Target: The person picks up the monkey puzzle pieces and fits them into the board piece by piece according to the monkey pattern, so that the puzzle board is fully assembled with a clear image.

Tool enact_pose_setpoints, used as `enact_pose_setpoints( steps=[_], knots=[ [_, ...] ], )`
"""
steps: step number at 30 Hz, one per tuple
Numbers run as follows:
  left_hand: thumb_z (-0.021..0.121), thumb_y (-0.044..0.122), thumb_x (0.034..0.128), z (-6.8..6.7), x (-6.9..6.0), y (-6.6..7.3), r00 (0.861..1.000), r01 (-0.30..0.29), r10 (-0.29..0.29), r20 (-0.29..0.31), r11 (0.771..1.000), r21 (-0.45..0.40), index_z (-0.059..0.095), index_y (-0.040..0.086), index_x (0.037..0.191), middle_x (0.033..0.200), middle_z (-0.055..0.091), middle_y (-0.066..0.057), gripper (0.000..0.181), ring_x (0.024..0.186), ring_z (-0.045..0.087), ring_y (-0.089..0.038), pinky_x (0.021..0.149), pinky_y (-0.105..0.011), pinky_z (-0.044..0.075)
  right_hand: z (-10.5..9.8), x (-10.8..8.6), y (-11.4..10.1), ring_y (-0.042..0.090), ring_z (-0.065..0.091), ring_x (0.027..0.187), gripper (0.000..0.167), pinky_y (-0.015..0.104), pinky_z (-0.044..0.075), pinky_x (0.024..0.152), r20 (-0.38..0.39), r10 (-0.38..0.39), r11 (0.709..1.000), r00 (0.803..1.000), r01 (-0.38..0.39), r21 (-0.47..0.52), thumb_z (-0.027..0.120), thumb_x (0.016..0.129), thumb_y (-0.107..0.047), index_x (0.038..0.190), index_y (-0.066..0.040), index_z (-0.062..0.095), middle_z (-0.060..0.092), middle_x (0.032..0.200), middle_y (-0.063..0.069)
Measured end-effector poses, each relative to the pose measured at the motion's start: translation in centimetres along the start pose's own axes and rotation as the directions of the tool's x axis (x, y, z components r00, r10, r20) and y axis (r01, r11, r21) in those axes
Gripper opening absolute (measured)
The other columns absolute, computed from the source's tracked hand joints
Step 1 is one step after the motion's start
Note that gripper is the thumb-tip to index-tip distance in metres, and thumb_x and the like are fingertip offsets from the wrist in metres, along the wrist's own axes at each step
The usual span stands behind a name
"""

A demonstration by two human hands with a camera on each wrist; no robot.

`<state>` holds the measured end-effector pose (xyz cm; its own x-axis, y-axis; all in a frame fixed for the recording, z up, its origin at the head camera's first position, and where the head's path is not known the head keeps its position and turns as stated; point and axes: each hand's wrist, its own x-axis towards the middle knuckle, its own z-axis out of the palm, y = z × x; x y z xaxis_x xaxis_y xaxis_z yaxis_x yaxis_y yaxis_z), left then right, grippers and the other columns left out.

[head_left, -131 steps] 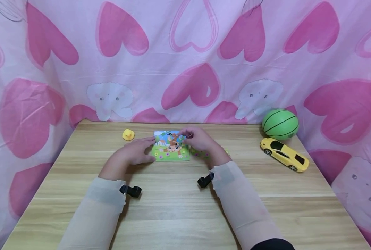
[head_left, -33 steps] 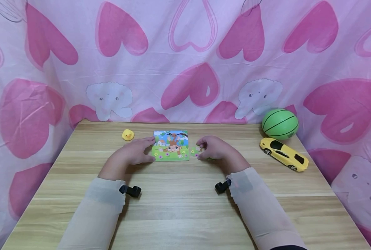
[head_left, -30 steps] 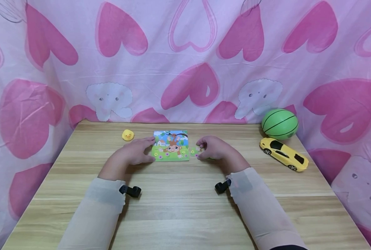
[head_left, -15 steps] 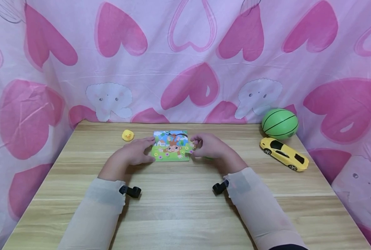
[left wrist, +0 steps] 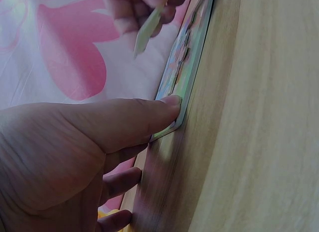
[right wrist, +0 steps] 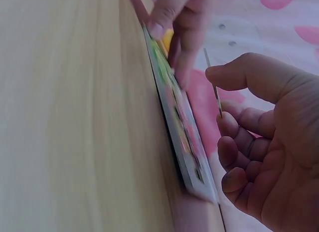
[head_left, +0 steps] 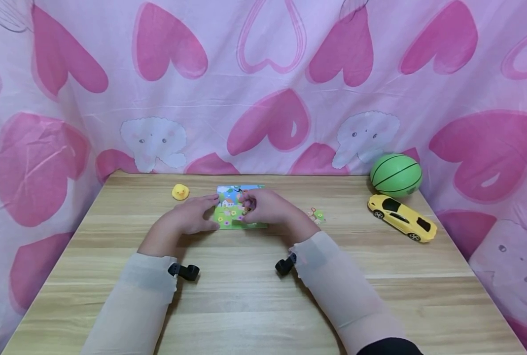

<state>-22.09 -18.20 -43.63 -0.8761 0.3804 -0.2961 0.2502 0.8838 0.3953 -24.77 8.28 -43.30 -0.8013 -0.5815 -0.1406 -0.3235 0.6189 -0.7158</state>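
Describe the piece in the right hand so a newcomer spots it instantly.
On the wooden table, find the colourful puzzle board the left hand touches. Just above it, the right hand pinches a small, thin piece. Unlike the board lying flat below, that piece is held up in the air.

Puzzle [head_left: 229, 217] nearside free — obst. L hand [head_left: 191, 216]

Wooden table [head_left: 236, 301]: yellow toy duck [head_left: 180, 192] near the far edge, left side. Far right, green ball [head_left: 396, 175] (black-lined) just behind yellow toy car [head_left: 402, 218]. Heart-printed pink cloth [head_left: 219, 103] hangs beyond.
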Motion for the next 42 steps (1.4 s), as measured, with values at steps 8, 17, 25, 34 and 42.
enact_pose_setpoints(
  steps=[8, 17, 25, 34, 42],
  knots=[
    [0.074, 0.043, 0.0998, -0.1, -0.2, -0.2, 1.000, -0.012, 0.012, 0.002, 1.000, 0.013, 0.033, 0.017, 0.169, 0.179, 0.027, -0.006, 0.084, 0.165, 0.025, -0.043, 0.132, -0.068, 0.025, 1.7, 2.7, -1.1, 0.012, 0.061, 0.095, 0.057, 0.025, 0.055, 0.087, 0.039, -0.025, 0.997, 0.999, 0.027, -0.066, 0.089, 0.086, -0.029, 0.138, -0.012, 0.069, 0.069, 0.105, -0.004],
    [0.074, 0.041, 0.1000, -0.3, -0.3, 0.1, 1.000, -0.016, 0.016, 0.002, 1.000, 0.005, 0.034, 0.016, 0.169, 0.179, 0.028, -0.006, 0.084, 0.165, 0.025, -0.043, 0.132, -0.067, 0.026, 2.4, 3.6, -1.6, 0.013, 0.061, 0.096, 0.053, 0.026, 0.055, 0.087, 0.069, -0.011, 0.986, 0.998, 0.022, -0.167, 0.088, 0.086, -0.029, 0.133, -0.011, 0.071, 0.069, 0.103, -0.003],
    [0.075, 0.043, 0.0998, -0.2, -0.3, 0.1, 1.000, -0.001, 0.001, 0.002, 1.000, 0.000, 0.035, 0.017, 0.169, 0.179, 0.028, -0.005, 0.084, 0.165, 0.025, -0.043, 0.132, -0.068, 0.025, 2.5, 4.0, -1.1, 0.013, 0.059, 0.095, 0.051, 0.026, 0.053, 0.085, 0.076, 0.010, 0.986, 0.997, 0.003, -0.168, 0.089, 0.086, -0.030, 0.130, -0.013, 0.072, 0.067, 0.101, -0.004],
    [0.075, 0.044, 0.0992, -0.1, -0.3, 0.0, 1.000, -0.003, 0.003, -0.001, 1.000, 0.003, 0.036, 0.018, 0.169, 0.179, 0.029, -0.004, 0.084, 0.165, 0.026, -0.042, 0.132, -0.068, 0.026, 2.6, 3.9, -0.9, 0.010, 0.058, 0.091, 0.045, 0.023, 0.052, 0.082, 0.090, 0.012, 0.991, 0.996, 0.000, -0.137, 0.090, 0.088, -0.031, 0.128, -0.016, 0.076, 0.068, 0.098, -0.005],
    [0.074, 0.044, 0.0993, -0.1, -0.2, -0.2, 1.000, -0.010, 0.010, -0.004, 1.000, 0.014, 0.035, 0.018, 0.169, 0.179, 0.029, -0.005, 0.084, 0.164, 0.027, -0.044, 0.131, -0.070, 0.027, 2.5, 3.8, -1.3, 0.010, 0.057, 0.085, 0.038, 0.024, 0.050, 0.079, 0.105, 0.012, 0.990, 0.994, 0.003, -0.142, 0.087, 0.092, -0.029, 0.127, -0.018, 0.078, 0.066, 0.091, -0.004]
  ],
)
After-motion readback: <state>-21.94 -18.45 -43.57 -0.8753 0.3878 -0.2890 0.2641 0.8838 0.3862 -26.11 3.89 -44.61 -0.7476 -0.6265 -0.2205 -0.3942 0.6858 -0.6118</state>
